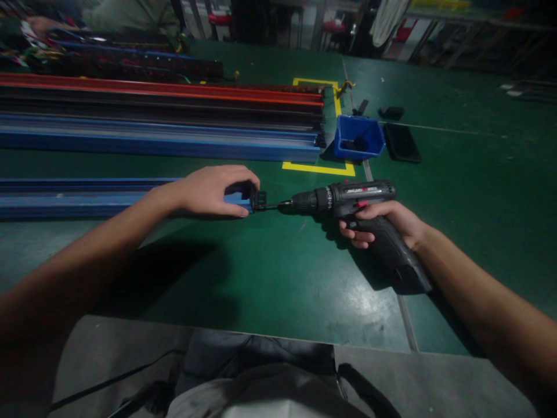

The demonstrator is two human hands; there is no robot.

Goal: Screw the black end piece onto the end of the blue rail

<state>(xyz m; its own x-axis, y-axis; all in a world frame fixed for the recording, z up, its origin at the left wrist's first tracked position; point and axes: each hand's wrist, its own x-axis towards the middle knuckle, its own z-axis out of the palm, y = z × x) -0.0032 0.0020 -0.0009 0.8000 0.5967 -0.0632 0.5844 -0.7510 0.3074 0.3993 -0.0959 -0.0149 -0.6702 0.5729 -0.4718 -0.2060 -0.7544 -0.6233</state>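
A long blue channel profile lies along the table from the left edge. My left hand wraps over its right end, thumb on the near side and fingers on the far side. A small black end cap sits at that end, by my fingertips. My right hand grips a black cordless drill by its handle, a finger near the red trigger. The drill lies level, pointing left. Its thin bit reaches the end cap; whether it sits in a screw is too small to tell.
Behind lie several blue, black and red profiles in a row. A blue bin with black parts stands right of them, beside a dark flat tray-like object. Yellow tape marks the green table. Another person's hand is at the far left.
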